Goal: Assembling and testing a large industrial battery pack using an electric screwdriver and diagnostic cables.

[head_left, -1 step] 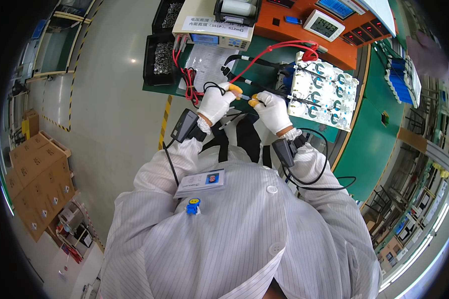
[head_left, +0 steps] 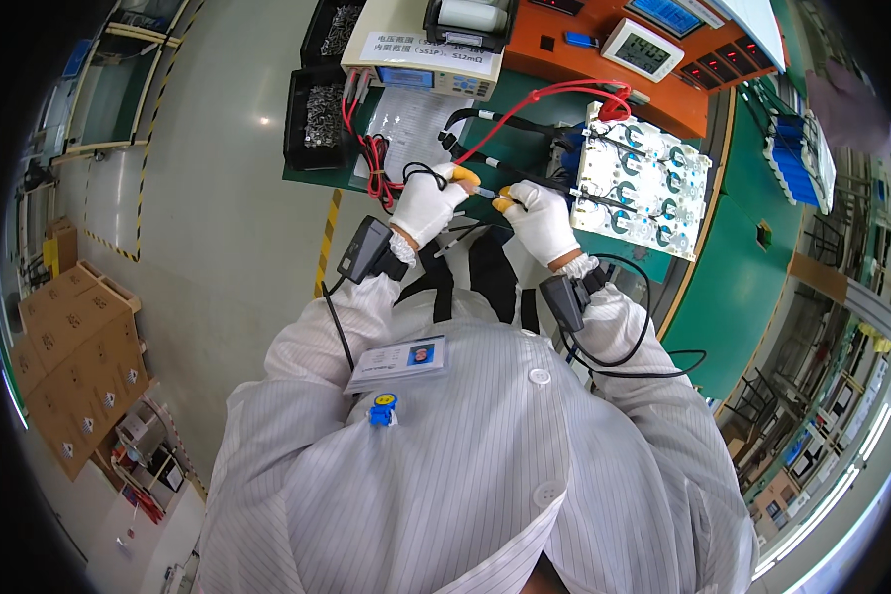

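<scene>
My left hand (head_left: 426, 210), in a white glove with yellow-orange fingertips, is closed in a pinch on a small pale connector (head_left: 484, 192). A black wire loop (head_left: 424, 172) curls over its fingers. Opposite it, my right hand (head_left: 543, 224), gloved the same way, pinches close to the connector's other end; what lies between its fingertips is too small to make out. A red cable (head_left: 500, 129) runs from near my left fingers up to the battery module (head_left: 643, 183), a white-topped block with round holes. Black sleeved cables (head_left: 505, 163) lead from this module toward my hands.
A cream tester (head_left: 426, 59) with red leads (head_left: 376, 163) stands at the back left, beside black bins (head_left: 317, 148) of small metal parts. Behind the module are an orange instrument housing (head_left: 564, 64) and a white digital clock (head_left: 643, 49). A blue-and-white module (head_left: 800, 158) lies far right.
</scene>
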`<state>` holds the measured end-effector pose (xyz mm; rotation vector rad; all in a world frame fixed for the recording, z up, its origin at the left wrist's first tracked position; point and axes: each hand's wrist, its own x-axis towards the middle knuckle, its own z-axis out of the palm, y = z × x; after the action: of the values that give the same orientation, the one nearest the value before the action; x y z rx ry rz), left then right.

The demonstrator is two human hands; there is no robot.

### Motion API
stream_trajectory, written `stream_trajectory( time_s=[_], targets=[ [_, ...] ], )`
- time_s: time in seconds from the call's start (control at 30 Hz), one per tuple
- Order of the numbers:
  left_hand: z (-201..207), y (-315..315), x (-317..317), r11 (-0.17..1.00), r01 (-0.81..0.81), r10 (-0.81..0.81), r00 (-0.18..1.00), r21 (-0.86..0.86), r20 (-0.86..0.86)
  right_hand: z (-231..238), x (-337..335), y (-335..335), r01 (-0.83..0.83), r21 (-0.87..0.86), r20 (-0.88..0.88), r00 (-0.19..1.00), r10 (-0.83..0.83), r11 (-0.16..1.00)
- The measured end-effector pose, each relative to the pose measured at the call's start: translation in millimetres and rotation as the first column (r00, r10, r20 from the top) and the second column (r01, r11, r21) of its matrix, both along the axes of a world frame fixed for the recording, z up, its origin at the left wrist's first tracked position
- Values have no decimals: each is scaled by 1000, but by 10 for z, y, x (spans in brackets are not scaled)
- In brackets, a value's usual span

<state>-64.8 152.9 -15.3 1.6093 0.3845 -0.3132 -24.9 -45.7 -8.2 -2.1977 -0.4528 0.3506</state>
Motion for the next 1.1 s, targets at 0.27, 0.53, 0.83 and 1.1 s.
stream_trajectory(
  time_s=[0.27,0.53,0.83,1.1],
  targets=[
    [42,22,15,897,55,-204,931,438,302,13,7,-13,-2,8,-46,999,3,1000],
    [25,-18,11,912,48,-213,904,407,372,-16,3,-25,-6,-19,-45,999,5,1000],
    [-42,-58,-17,905,39,-206,911,423,358,-48,2,-12,-51,-49,41,998,53,997],
    [-60,175,-1,982,-185,185,983,30,-2,70,-3,18,-8,-96,-83,997,0,995]
  ],
)
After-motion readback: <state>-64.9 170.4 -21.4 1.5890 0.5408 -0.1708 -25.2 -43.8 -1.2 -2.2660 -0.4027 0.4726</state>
